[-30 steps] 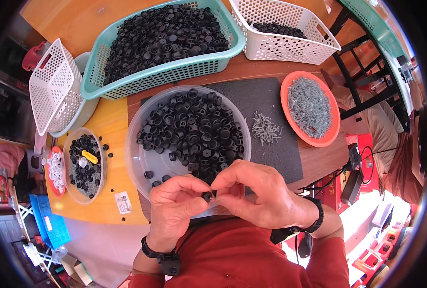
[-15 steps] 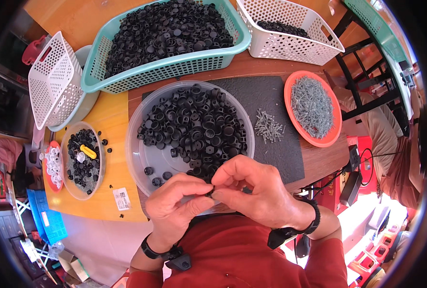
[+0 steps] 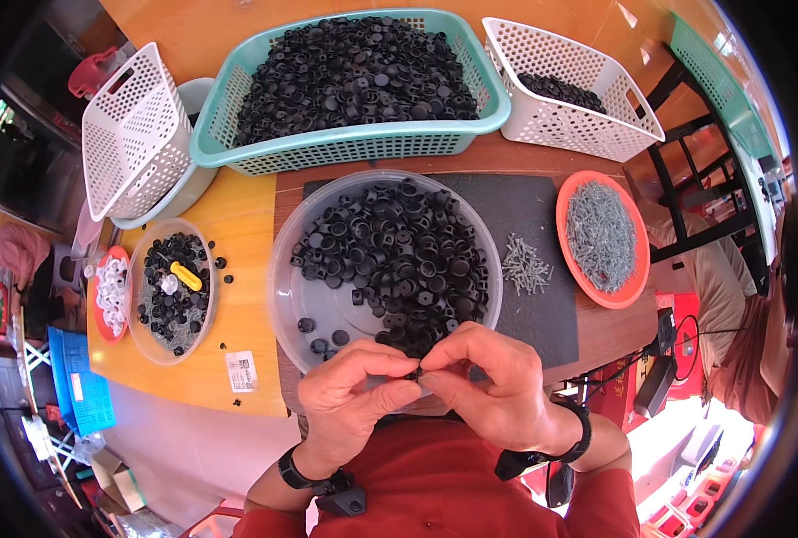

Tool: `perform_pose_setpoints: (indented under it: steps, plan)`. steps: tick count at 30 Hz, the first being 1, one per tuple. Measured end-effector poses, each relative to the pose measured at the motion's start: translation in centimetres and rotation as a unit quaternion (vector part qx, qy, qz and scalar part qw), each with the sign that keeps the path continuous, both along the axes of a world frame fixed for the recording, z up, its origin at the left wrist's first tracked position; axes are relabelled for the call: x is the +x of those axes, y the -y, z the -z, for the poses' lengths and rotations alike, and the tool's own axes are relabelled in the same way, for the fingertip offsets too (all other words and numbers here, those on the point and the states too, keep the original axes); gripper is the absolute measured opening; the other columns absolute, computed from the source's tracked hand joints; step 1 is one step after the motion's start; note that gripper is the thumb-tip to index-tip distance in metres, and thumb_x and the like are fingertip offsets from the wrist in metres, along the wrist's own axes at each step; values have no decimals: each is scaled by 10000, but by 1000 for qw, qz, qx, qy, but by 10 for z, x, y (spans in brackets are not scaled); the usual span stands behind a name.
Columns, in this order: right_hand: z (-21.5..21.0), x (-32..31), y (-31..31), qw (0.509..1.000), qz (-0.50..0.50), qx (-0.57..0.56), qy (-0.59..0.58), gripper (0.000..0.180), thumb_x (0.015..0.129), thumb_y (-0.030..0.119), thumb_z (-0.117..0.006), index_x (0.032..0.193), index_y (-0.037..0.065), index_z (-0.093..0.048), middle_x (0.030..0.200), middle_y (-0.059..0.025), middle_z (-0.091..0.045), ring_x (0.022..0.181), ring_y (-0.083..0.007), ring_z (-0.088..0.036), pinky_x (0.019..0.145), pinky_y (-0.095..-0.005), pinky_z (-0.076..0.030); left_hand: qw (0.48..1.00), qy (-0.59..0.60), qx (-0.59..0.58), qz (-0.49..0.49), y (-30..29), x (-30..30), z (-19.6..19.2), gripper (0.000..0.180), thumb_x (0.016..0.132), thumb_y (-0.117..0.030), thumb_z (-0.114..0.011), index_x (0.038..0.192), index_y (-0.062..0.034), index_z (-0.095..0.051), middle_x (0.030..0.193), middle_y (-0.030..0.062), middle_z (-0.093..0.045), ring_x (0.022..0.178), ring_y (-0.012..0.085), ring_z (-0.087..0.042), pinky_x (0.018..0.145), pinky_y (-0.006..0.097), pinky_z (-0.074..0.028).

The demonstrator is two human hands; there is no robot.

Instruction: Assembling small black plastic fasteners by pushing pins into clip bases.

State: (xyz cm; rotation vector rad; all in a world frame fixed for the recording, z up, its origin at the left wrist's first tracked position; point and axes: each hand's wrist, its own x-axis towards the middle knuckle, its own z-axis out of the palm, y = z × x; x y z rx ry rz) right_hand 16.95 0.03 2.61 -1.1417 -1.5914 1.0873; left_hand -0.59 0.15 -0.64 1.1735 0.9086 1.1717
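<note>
My left hand (image 3: 350, 408) and my right hand (image 3: 493, 386) meet fingertip to fingertip at the near rim of a clear round tub (image 3: 284, 300). Between their thumbs and forefingers they pinch a small black plastic part (image 3: 418, 373), mostly hidden by the fingers. Many black plastic caps and ring-shaped parts (image 3: 399, 260) lie heaped in the tub, with a few loose ones at its left. Right of the tub, a small pile of screws (image 3: 526, 264) lies on a dark mat (image 3: 551, 332). Beyond it, an orange plate (image 3: 564, 215) holds many more screws (image 3: 601, 238).
Behind the tub stands a green basket (image 3: 354, 148) full of black parts, with white baskets (image 3: 587, 134) (image 3: 125, 134) on either side. At left, a clear bowl (image 3: 203, 318) holds black parts and a yellow-handled tool (image 3: 186, 276), beside a red plate of white pieces (image 3: 112, 291).
The whole view has shifted, so the table and hands appear lower and farther right. Both hands keep the same pinch at the tub's near rim.
</note>
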Motion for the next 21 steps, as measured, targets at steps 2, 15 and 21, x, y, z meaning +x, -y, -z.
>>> perform_pose_setpoints:
  steps: [2, 15, 21]
  plan:
    - [-1, -2, 0, 1000, 0, -14, 4, 161, 739, -59, -646, 882, -6, -597, 758, -108, -579, 663, -217, -590, 545, -297, -466, 999, -5, 30, 20, 0, -4, 4, 231, 726, -3, -740, 944, 10, -665, 935, 117, -633, 843, 158, -589, 721, 247, -470]
    - [14, -28, -64, 936, -43, 252, 241, 206, 608, -56, -619, 797, 21, -593, 761, -94, -534, 719, -286, -519, 579, -360, -446, 974, 110, -32, -196, -12, -43, 1, 232, 752, -70, -732, 888, 39, -578, 790, 104, -606, 661, 172, -562, 632, 273, -459]
    - [30, -49, -86, 842, -113, 335, 407, 178, 534, 85, -626, 678, 13, -549, 734, -130, -490, 736, -263, -468, 626, -324, -419, 972, 121, -38, -198, -11, -41, 0, 261, 744, -93, -746, 874, 57, -577, 793, 113, -600, 663, 172, -565, 632, 270, -458]
